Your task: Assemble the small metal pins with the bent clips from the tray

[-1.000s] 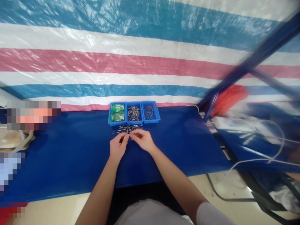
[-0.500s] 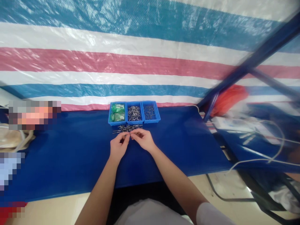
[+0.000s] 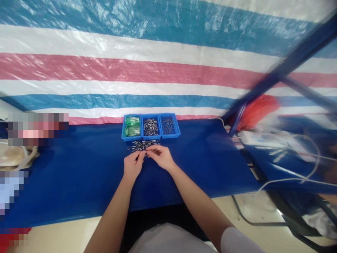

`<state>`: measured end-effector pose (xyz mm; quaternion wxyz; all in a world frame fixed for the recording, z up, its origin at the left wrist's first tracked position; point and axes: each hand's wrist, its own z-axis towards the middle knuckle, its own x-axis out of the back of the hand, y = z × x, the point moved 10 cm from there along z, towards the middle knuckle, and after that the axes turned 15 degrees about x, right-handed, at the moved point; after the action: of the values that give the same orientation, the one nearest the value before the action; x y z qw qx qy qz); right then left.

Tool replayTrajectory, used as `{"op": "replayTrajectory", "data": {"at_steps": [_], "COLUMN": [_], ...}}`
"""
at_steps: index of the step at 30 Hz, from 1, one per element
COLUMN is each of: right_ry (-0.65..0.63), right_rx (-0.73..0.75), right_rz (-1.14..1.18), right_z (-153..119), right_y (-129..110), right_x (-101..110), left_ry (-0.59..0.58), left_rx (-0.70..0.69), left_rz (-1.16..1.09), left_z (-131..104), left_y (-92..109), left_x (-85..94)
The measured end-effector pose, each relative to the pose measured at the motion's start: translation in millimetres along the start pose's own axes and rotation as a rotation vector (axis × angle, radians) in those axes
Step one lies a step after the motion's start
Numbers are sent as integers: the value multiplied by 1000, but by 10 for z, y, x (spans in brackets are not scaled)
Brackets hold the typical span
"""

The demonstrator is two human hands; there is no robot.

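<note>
My left hand [image 3: 133, 163] and my right hand [image 3: 161, 156] meet fingertip to fingertip over the near side of a loose pile of thin metal pins [image 3: 140, 144]. Both are closed in a pinch, and whatever sits between the fingertips is too small to make out. Beyond the pile stand three joined blue bins. Green packets [image 3: 133, 131] fill the left bin [image 3: 122, 133]. Many short metal pins [image 3: 151, 127] lie in the middle bin [image 3: 152, 138]. Fewer thin, bent-looking metal pieces [image 3: 167, 125] lie in the right bin [image 3: 171, 136].
A dark blue cloth [image 3: 86, 175] covers the table. Behind it hangs a striped plastic sheet [image 3: 158, 70]. A blue metal frame [image 3: 263, 80] slants up at the right, near a red bag [image 3: 259, 110] and a white cable [image 3: 284, 180]. Pixelated patches blur the left edge.
My left fingers have shifted slightly and closed more tightly together. My right hand stays nearly still, and the bins and pile have not moved.
</note>
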<state>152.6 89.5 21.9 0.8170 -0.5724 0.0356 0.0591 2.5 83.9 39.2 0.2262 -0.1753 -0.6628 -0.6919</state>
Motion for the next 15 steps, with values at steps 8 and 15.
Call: {"op": "replayTrajectory", "data": {"at_steps": [8,15], "right_ry": [14,18], "right_rx": [14,15], "right_rz": [23,19], "right_z": [9,14], "right_y": [8,18], "right_x": [8,17], "left_ry": [12,38], "left_rx": [36,45], "left_rz": [-65,-93], "left_z": [-3,-5], "left_y": [-17,-20], "left_x": [14,22]}}
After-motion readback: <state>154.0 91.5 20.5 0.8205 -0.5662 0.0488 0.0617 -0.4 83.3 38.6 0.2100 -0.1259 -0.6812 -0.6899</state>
